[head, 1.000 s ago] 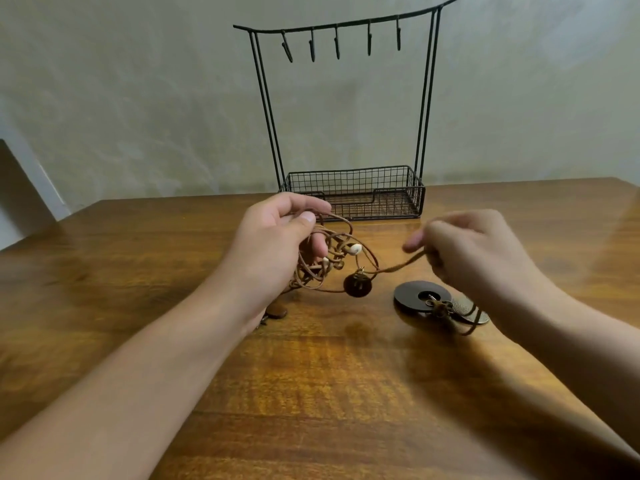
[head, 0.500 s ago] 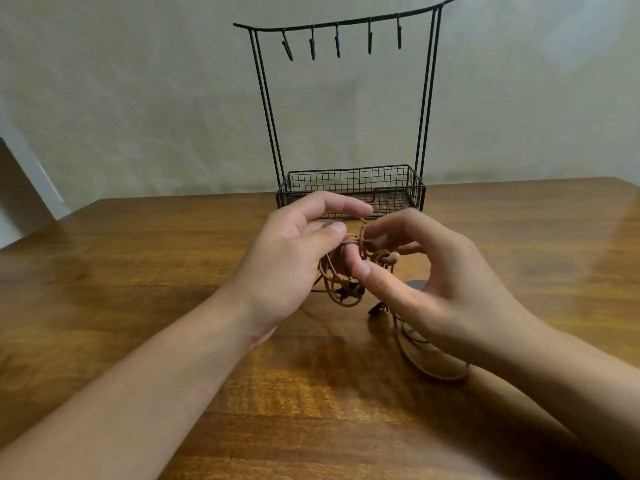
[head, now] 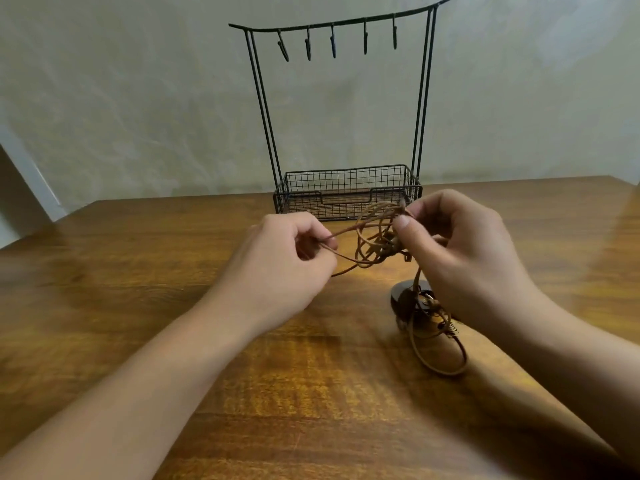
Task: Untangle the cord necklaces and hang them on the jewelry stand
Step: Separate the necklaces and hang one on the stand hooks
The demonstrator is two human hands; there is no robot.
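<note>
Near the middle of the frame, both hands hold the cord necklaces point(head: 375, 237) up off the wooden table point(head: 138, 306). The left hand point(head: 280, 265) is curled almost closed and pinches one brown strand between thumb and finger. The right hand point(head: 460, 251) is also curled, and its thumb and fingers pinch the knotted clump of loops. One long loop with dark round pendants point(head: 410, 301) hangs down below the right hand, in the lower right, and seems to rest on the table.

To do this step well, I think the right hand should keep the clump steady while the left hand draws its strand out slowly. Hard pulling could make the knot tighter. Loose loops are better, so open them wide first. At the top middle, the jewelry stand point(head: 346, 98) waits with bare hooks point(head: 333, 43), so nothing is hung yet.
</note>
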